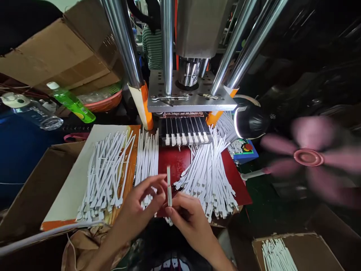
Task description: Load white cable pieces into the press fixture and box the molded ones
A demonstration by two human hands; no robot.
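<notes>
1. Pinching a slim white strip point(169, 194) upright, right hand point(189, 214): thumb and fingers closed on its lower end. Strip is in front of the red plate's point(172, 160) near part, between the hands.
2. Left hand point(146, 201): fingers curled, thumb and index parted, tips just beside the strip. Can't tell if it touches or grips.
3. Right of strip: big fanned pile of white cables point(211, 173), connector ends toward the person, on the red plate.
4. Left of strip: narrower cable bundle point(147, 150), partly behind the left hand. Further left, another cable pile point(103, 171) on a pale board point(69, 194).
5. Beyond strip: black slotted fixture point(184, 126), row of white connectors point(184, 139) along its front edge. Above it, steel press plate point(194, 103) with a wrench point(170, 98) lying on top.
6. Right side: lit lamp point(249, 122), pink fan point(308, 157) with blurred blades, cardboard box point(313, 250) holding more white cables.
7. Far left: green bottle point(73, 104), clear bottle point(38, 113). Person in striped top point(152, 47) behind the press.
</notes>
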